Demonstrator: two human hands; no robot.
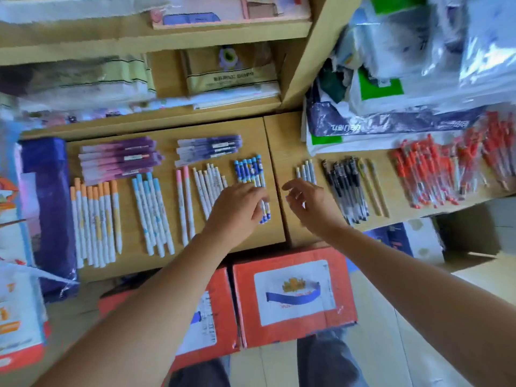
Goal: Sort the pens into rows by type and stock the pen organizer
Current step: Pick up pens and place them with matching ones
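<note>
The left grip [237, 210] is clamped on the blue pens [251, 169] in the middle of the bench [282, 146]. The right grip [305, 199] hangs just beside it, fingers apart, holding nothing. Orange pens [95, 219] lie by the left edge, and red pens [435, 174] by the right edge.

Red cartons [293, 297] below; plastic bags [418, 65] upper right

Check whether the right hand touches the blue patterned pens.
Apart. The head view shows bare wooden shelf between the right hand and the blue patterned pens.
</note>
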